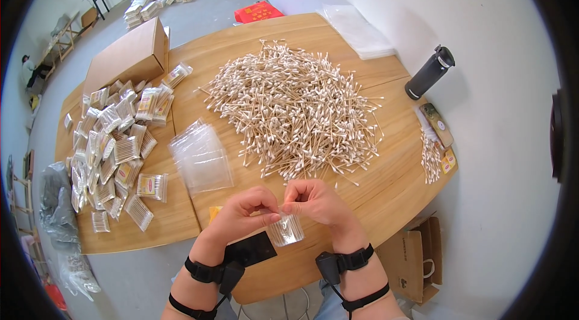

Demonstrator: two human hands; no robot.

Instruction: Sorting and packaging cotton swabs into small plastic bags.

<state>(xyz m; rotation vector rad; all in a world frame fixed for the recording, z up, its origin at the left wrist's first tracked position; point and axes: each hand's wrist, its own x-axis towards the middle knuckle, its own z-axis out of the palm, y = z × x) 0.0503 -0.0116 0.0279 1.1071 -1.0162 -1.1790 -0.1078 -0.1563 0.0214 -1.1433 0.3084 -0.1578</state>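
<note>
Near the table's front edge, my left hand (246, 211) and my right hand (315, 200) pinch the top of a small clear plastic bag of cotton swabs (286, 232). The bag hangs below my fingertips, and its shiny front catches the light. Just beyond my hands spreads a large heap of loose cotton swabs (298, 109). A stack of flat clear bags (202, 154) lies left of that heap. Under my left wrist is a flat black rectangular thing (252, 250), with a bit of something yellow (215, 212) beside it.
Many filled swab packets (117, 148) are piled at the left, against a cardboard box (129, 58). Clear plastic sheets (360, 34) lie at the far right edge, near a black bottle (429, 73). A few swabs (430, 160) sit apart at the right. A paper bag (405, 263) stands below.
</note>
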